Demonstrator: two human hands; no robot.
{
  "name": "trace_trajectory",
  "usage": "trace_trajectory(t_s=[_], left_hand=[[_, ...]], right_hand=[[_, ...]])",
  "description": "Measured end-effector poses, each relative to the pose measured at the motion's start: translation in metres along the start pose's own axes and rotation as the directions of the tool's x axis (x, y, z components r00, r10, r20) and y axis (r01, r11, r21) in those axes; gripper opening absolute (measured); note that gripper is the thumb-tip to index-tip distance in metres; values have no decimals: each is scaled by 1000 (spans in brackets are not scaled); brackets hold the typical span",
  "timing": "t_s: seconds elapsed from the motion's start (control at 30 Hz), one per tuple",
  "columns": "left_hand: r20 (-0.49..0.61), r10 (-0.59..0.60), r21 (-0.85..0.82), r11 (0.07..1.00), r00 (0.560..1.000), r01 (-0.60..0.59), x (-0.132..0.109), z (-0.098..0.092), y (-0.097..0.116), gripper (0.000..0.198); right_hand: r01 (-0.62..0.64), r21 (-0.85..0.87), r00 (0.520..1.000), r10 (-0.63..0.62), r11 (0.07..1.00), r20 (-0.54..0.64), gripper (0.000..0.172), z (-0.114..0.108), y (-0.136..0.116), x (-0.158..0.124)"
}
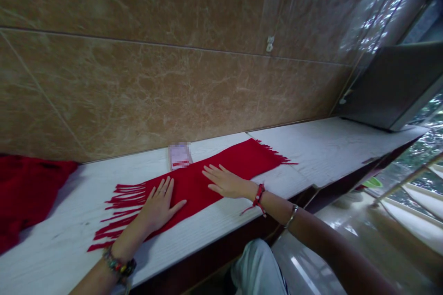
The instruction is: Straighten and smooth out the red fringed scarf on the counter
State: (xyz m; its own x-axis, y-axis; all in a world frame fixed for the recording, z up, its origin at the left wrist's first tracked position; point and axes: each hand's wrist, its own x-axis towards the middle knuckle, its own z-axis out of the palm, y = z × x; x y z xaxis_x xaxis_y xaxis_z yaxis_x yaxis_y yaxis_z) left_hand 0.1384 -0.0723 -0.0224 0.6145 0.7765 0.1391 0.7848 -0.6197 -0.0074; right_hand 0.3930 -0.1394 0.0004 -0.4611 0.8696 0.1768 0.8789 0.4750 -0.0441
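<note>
A red scarf (197,189) with fringed ends lies flat and lengthwise on the white tabletop (221,221). My left hand (159,207) rests on it near the left fringe, fingers stretched out and thumb apart. Further right, my right hand (224,182) lies palm down across the scarf's middle, its fingers extended. Neither hand grips the cloth. Just behind the scarf, close to the wall, is a small pale packet (179,156) whose face is blurred out.
A heap of dark red cloth (31,193) sits at the left end of the tabletop. Brown marbled wall tiles (173,83) rise along the back edge. A large dark box-shaped object (387,83) stands at the far right. My knee (259,262) is below the front edge.
</note>
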Motion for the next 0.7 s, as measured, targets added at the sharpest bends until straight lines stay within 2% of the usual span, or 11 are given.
trace_trajectory(t_s=[0.07, 0.13, 0.2, 0.33, 0.43, 0.5, 0.6, 0.67, 0.7], left_hand=[[73, 2, 0, 1000, 997, -2, -2, -3, 3, 84], [96, -10, 6, 1000, 995, 9, -3, -6, 5, 84], [98, -18, 3, 1000, 995, 17, -3, -8, 5, 84], [112, -24, -13, 1000, 993, 26, -3, -10, 6, 88], [123, -22, -23, 999, 992, 25, -3, -9, 5, 92], [117, -21, -30, 999, 993, 24, -3, -8, 4, 93], [100, -16, -36, 999, 995, 20, -2, -5, 2, 93], [93, -4, -42, 999, 996, 8, -2, -4, 2, 93], [96, 5, -47, 999, 995, -1, -3, -5, 2, 93]], right_hand=[[2, -8, 1000, -1, 1000, 23, 52, 7, -9, -3], [-30, -56, 999, 32, 998, 30, 51, 10, -1, -9], [-83, -129, 996, 87, 988, 23, 49, 8, 18, -19], [-204, -251, 978, 210, 946, -3, 46, -1, 71, -50], [-364, -267, 926, 377, 892, -2, 46, -7, 109, -73], [-438, -278, 886, 463, 855, 26, 44, -11, 125, -81], [-473, -293, 867, 498, 831, 13, 44, -21, 123, -77], [-454, -259, 887, 459, 853, -41, 46, -29, 100, -62], [-393, -220, 918, 395, 893, -37, 47, -32, 83, -53]])
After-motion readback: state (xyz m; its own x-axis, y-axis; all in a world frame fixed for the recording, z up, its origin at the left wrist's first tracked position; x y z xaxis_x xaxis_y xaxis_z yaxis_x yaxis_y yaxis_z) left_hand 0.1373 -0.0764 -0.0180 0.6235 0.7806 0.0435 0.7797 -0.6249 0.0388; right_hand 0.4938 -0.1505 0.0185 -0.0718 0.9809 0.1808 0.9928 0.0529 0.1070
